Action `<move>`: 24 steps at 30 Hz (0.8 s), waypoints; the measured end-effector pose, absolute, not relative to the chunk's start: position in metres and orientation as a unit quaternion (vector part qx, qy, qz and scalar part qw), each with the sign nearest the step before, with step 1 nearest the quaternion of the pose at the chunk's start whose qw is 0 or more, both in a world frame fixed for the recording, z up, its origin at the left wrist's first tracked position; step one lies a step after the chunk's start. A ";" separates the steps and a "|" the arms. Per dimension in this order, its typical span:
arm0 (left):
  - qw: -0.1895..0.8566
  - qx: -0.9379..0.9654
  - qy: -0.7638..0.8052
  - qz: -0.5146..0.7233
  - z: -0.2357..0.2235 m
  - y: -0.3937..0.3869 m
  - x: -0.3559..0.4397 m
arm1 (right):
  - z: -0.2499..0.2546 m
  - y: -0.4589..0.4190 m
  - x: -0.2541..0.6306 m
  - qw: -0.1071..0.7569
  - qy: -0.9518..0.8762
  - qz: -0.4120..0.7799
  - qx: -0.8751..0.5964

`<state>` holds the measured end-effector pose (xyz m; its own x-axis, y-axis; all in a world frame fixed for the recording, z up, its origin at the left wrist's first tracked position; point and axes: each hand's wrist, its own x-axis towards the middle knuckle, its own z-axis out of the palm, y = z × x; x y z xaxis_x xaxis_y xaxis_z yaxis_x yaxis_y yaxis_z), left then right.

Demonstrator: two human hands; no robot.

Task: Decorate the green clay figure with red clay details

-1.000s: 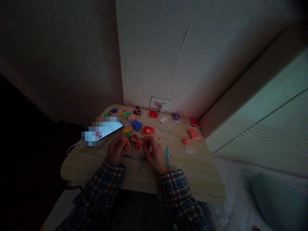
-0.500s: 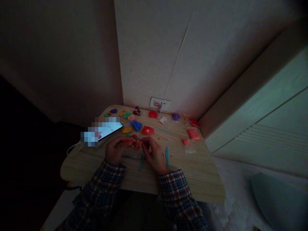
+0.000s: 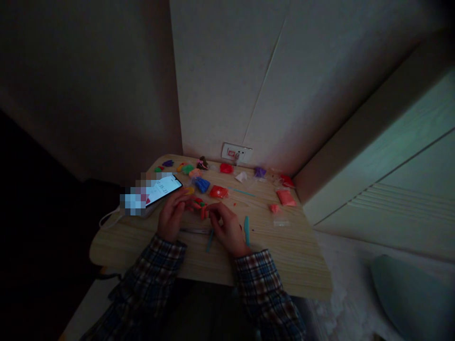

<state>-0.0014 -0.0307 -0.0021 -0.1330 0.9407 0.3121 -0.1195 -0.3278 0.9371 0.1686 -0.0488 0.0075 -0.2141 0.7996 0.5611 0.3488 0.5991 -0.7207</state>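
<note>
Between my hands is a small red and green modelling clay piece (image 3: 203,212), with red lobes hanging down. My right hand (image 3: 227,226) pinches it at its right side with thumb and forefinger. My left hand (image 3: 171,218) is just left of the piece, its fingers apart and holding nothing that I can see. Beneath the hands lie a thin dark tool (image 3: 194,231) and a teal stick (image 3: 209,241), partly hidden by my right hand. To the right of that hand is a teal clay knife (image 3: 247,229).
A lit phone (image 3: 161,189) with a white cable stands at the left. Behind the hands lie a red clay packet (image 3: 219,191), blue clay (image 3: 202,184) and several other coloured lumps. A pink packet (image 3: 286,197) is at the right. The wall carries a socket (image 3: 236,152).
My left hand has drawn back from the clay piece and its fingers have spread, tips higher. My right hand stays in place with the piece.
</note>
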 end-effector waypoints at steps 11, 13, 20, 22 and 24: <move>0.440 0.481 0.427 0.627 -0.002 -0.035 -0.003 | 0.007 -0.048 0.170 0.483 -0.755 0.225 -0.381; 0.441 0.479 0.430 0.625 -0.003 -0.036 -0.004 | 0.007 -0.048 0.170 0.481 -0.757 0.225 -0.381; 0.423 0.498 0.421 0.629 -0.002 -0.031 -0.003 | 0.008 -0.048 0.169 0.476 -0.763 0.222 -0.377; 0.419 0.511 0.420 0.622 -0.001 -0.030 -0.003 | 0.008 -0.048 0.169 0.475 -0.764 0.220 -0.377; 0.416 0.519 0.420 0.618 -0.002 -0.030 -0.003 | 0.009 -0.048 0.170 0.474 -0.765 0.218 -0.377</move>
<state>-0.0031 -0.0298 -0.0018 -0.1157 0.9493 0.2922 -0.0776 -0.3019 0.9502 0.1695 -0.0483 0.0088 -0.2658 0.7838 0.5612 0.3709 0.6205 -0.6909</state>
